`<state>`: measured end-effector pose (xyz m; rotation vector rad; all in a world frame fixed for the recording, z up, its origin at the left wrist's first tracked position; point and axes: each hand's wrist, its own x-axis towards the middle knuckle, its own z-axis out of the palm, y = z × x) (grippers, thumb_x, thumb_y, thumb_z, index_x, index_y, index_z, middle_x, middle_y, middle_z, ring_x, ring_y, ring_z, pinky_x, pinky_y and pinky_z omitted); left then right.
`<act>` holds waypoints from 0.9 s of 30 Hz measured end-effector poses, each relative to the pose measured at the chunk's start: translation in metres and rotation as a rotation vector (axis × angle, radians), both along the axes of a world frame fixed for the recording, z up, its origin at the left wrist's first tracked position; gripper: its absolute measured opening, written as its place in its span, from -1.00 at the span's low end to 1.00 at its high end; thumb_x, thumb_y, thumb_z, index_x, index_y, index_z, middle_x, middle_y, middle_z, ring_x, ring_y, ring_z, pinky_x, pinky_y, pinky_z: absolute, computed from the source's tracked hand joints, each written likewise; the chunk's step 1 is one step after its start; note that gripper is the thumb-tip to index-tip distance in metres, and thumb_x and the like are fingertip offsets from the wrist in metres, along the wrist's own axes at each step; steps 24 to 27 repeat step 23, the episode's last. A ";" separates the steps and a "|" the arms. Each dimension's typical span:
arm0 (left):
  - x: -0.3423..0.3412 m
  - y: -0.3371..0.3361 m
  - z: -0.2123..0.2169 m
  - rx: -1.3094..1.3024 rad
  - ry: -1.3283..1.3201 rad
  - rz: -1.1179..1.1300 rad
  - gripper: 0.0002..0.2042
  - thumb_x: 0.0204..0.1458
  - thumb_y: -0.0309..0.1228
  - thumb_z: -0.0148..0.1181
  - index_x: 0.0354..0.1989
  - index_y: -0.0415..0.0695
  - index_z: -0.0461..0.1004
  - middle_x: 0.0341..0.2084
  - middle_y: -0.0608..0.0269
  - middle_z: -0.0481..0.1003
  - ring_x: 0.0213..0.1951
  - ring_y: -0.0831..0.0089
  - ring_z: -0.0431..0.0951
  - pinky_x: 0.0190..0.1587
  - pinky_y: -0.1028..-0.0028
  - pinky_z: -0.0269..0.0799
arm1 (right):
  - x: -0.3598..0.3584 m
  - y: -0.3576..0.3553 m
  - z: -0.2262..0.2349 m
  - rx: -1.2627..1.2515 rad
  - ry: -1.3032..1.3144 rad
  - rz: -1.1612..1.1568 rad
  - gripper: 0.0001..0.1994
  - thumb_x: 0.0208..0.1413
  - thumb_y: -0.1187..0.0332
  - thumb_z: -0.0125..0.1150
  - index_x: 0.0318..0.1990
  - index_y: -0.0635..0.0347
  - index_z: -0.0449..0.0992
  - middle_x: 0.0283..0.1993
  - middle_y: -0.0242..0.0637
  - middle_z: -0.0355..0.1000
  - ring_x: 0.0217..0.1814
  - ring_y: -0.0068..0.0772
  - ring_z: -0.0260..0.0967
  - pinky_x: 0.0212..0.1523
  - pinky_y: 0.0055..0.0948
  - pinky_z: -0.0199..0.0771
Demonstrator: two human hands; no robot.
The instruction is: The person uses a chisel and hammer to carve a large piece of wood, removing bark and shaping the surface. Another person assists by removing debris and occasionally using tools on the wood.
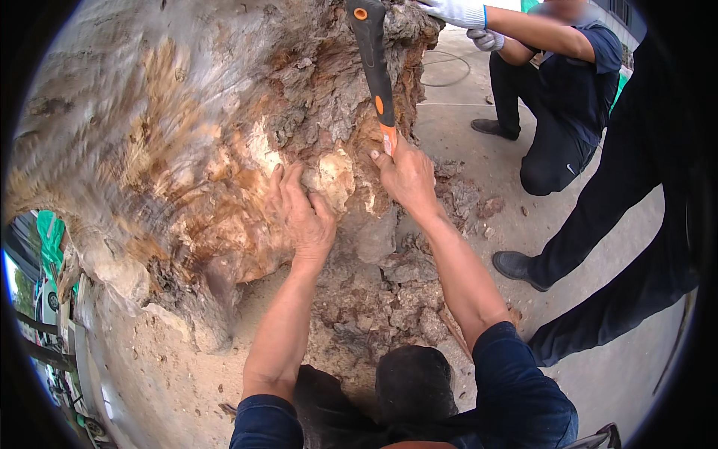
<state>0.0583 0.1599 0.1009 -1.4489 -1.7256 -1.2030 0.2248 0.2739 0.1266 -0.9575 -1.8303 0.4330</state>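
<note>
A huge, gnarled piece of tree trunk or root [202, 217] with flaky bark fills the left and centre, with pale bare patches of wood in front of me. My left hand [303, 213] lies on its surface, palm down and fingers stretched out, holding nothing. My right hand [407, 179] is wrapped round the orange neck of a hand tool with a black-and-orange handle [369, 63]. The handle points away from me, up along the bark. The tool's head is hidden by my right hand, so its kind does not show.
Bark chips and crumbs [389, 299] litter the floor below the wood. At the upper right a crouching person in white gloves [456, 11] touches the trunk's far edge. Another person's dark-trousered legs [598, 224] stand close on my right. A cable [452, 67] curls on the concrete.
</note>
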 end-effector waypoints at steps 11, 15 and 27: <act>0.004 0.001 0.000 0.013 0.015 0.047 -0.50 0.02 -0.68 0.00 0.21 -0.20 0.41 0.14 0.10 0.50 0.43 0.05 0.23 0.44 0.01 -0.05 | -0.027 0.014 0.009 0.013 -0.018 -0.037 -0.75 0.14 0.37 0.32 -0.20 0.44 0.52 -0.49 0.14 0.53 -0.44 0.20 0.56 -0.31 0.05 0.50; 0.003 0.001 0.001 0.003 0.025 0.049 -0.56 0.05 -0.66 0.03 0.16 -0.23 0.41 0.15 0.14 0.49 0.41 0.07 0.23 0.39 0.00 -0.05 | -0.032 0.013 0.004 -0.049 0.128 -0.036 -0.75 0.15 0.33 0.35 -0.20 0.37 0.53 -0.48 0.06 0.53 -0.43 0.14 0.52 -0.28 -0.01 0.49; 0.002 0.001 -0.002 -0.028 -0.013 0.048 -0.57 0.07 -0.66 0.01 0.16 -0.17 0.45 0.12 0.10 0.52 0.46 0.08 0.18 0.47 -0.02 -0.06 | -0.049 0.008 -0.015 -0.047 0.284 -0.130 -0.76 0.13 0.30 0.44 -0.22 0.28 0.55 -0.50 -0.08 0.50 -0.47 -0.18 0.40 -0.32 -0.21 0.43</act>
